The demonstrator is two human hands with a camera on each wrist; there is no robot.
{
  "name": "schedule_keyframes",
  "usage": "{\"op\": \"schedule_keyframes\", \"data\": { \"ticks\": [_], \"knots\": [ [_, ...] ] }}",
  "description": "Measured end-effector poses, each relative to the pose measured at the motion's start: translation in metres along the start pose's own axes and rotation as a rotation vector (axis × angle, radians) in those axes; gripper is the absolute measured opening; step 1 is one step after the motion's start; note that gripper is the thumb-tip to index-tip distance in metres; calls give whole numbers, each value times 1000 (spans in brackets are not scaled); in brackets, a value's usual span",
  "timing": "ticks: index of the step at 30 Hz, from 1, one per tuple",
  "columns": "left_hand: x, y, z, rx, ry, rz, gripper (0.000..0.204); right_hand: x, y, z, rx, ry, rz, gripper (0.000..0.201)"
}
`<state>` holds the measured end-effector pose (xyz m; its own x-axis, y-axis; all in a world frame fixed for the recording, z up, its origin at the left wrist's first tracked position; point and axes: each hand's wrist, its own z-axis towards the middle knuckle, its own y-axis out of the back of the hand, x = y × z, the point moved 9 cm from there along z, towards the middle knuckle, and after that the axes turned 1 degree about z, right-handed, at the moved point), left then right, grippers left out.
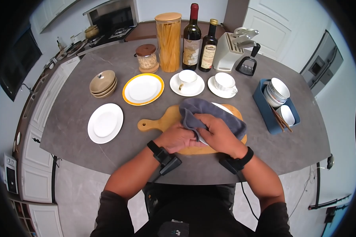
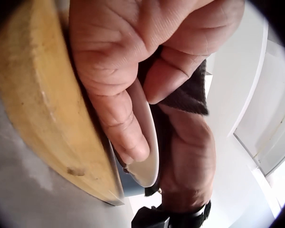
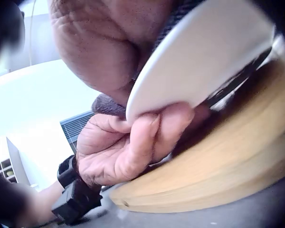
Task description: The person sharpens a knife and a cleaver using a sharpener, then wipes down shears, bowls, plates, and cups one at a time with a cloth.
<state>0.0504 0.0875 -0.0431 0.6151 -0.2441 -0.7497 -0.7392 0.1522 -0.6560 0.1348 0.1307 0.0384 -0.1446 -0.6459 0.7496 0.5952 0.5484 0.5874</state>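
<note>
"Cloth [image 1: 197,106], dark grey-blue, one. Location?"

"Over a white plate [image 3: 213,57], above a wooden cutting board [image 1: 157,124] at the near middle of the grey table [image 1: 71,146]. Plate: tilted, largely covered in the head view, its pale rim bare in both wrist views."

"Left hand [image 1: 175,138]?"

"At the plate's rim. Fingers bent beneath it, lying close together, thumb to the other side — rim pinched between."

"Right hand [image 1: 221,134]?"

"Just beside the left, on the cloth. Fingers curled over the folds, gripping them; fingertips partly hidden in fabric, so their spacing I cannot tell."

"Crockery beyond the hands?"

"Brown bowls [image 1: 103,85], stacked. White dish [image 1: 105,123], nearer the person. Yellow-rimmed plate [image 1: 143,89], one. White cups, two — first cup [image 1: 188,77] and second cup [image 1: 224,81], each on a saucer."

"Back row?"

"Small jar [image 1: 147,59], lidded. Tall pasta jar [image 1: 169,45], wooden lid. Red-topped bottle [image 1: 191,39]; gold-topped bottle [image 1: 208,49]. Knife block [image 1: 225,53], pale, knives inserted."

"Right-hand edge?"

"Blue bin [image 1: 262,106], holding white bowls [image 1: 279,89], with brown chopsticks [image 1: 283,121] lying across its near end."
</note>
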Motion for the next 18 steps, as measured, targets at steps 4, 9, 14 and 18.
{"op": "schedule_keyframes", "data": {
  "ticks": [4, 9, 14, 18],
  "knots": [
    [7, 17, 3, 25, 26, -19, 37, 14, 5, -31, 76, 11, -46, 40],
    [12, 16, 6, 52, 87, -40, 37, 16, 21, -69, 105, 92, -77, 42],
    [8, 1, 6, -26, 83, 88, 47, -11, 52, -91, 95, 62, -114, 42],
    [5, -3, 4, -36, 79, 140, 48, -45, 80, -89, -29, -45, -250, 42]
  ]
}}
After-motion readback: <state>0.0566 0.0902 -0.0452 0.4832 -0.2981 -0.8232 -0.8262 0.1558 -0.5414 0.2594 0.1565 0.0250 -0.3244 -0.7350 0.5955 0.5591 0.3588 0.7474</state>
